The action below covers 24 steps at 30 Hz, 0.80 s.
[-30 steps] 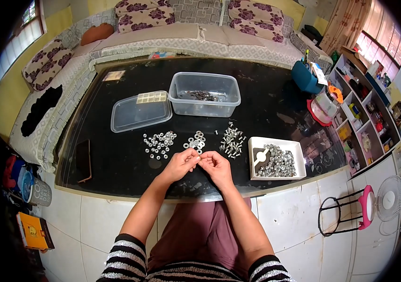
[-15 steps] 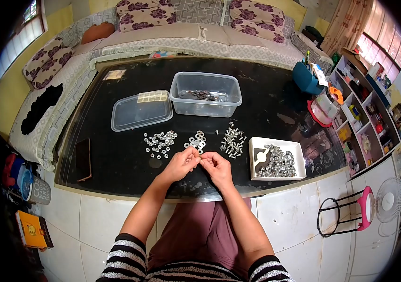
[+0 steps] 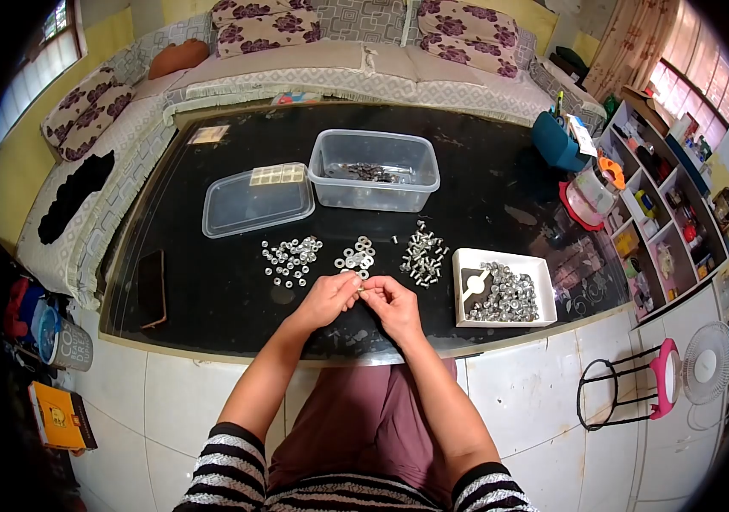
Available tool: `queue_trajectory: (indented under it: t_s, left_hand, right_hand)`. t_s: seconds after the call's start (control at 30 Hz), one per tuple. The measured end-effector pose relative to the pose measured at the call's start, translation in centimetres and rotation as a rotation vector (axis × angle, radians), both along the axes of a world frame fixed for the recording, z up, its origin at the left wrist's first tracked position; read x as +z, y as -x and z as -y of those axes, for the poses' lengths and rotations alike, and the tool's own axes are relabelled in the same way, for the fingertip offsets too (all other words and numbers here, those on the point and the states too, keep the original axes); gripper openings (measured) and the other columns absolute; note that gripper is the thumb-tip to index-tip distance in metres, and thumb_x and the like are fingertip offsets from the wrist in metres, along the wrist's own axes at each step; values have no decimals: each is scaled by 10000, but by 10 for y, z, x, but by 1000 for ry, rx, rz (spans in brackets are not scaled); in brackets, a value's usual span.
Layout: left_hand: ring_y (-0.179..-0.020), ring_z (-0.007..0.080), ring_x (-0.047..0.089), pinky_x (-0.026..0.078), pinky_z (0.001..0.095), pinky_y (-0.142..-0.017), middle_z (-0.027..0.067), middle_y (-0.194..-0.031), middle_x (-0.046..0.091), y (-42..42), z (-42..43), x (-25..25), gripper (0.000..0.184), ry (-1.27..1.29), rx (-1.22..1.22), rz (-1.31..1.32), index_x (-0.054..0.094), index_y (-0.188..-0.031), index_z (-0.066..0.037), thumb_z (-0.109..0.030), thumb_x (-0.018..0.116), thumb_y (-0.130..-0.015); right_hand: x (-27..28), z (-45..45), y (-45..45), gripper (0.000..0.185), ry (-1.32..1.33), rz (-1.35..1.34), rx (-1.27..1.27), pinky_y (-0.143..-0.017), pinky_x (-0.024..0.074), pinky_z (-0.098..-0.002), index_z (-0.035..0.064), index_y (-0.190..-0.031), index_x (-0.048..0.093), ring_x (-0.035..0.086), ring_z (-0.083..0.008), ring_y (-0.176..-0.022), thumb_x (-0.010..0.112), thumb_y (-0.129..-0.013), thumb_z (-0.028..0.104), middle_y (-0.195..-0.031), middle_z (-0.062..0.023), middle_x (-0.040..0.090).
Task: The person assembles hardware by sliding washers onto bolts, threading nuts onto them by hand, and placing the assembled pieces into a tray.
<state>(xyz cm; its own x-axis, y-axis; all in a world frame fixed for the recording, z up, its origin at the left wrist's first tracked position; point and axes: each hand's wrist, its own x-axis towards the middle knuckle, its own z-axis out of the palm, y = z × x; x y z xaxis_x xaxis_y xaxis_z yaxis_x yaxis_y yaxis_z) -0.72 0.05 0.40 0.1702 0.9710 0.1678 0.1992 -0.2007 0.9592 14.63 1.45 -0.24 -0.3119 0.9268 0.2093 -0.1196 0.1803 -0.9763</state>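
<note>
My left hand and my right hand meet over the near part of the black table, fingertips pinched together. Between them is a small metal piece, mostly hidden by the fingers; its exact kind is too small to tell. Just beyond the fingertips lie flat washers. Left of these is a loose group of nuts, and to the right a heap of short bolts. A white box farther right holds many metal fasteners and a white piece with a round end.
A clear plastic container with small dark pieces stands behind the piles, its lid lying to the left. A phone-like dark object lies near the table's left edge. At right are a teal holder and a pink-topped stool.
Both hands have shifted very slightly left and down, fingertips still together, and the fingers have turned a little around the small piece. The piles and containers look the same.
</note>
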Motion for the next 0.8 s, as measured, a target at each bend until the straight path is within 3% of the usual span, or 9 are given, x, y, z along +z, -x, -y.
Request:
queue_trajectory:
  t_s: [0.27, 0.8]
  left_hand:
    - [-505, 103, 494, 409, 249, -484, 34, -560, 514, -2, 2, 4, 343, -32, 33, -37, 510, -707, 3, -267, 406, -891]
    - [-515, 76, 468, 388, 226, -481, 8, -571, 497, 0, 1, 2, 231, 12, 41, -6, 490, -785, -31, -246, 465, -865]
  right_hand:
    - [-1, -1, -1, 104, -14, 19, -7, -638, 449, -187, -14, -879, 582, 550, -55, -701, 584, -778, 12, -773, -25, 609]
    - [0, 0, 0, 87, -25, 0, -14, -630, 449, -188, -3, -860, 583, 539, -50, -685, 591, -775, 15, -753, -11, 597]
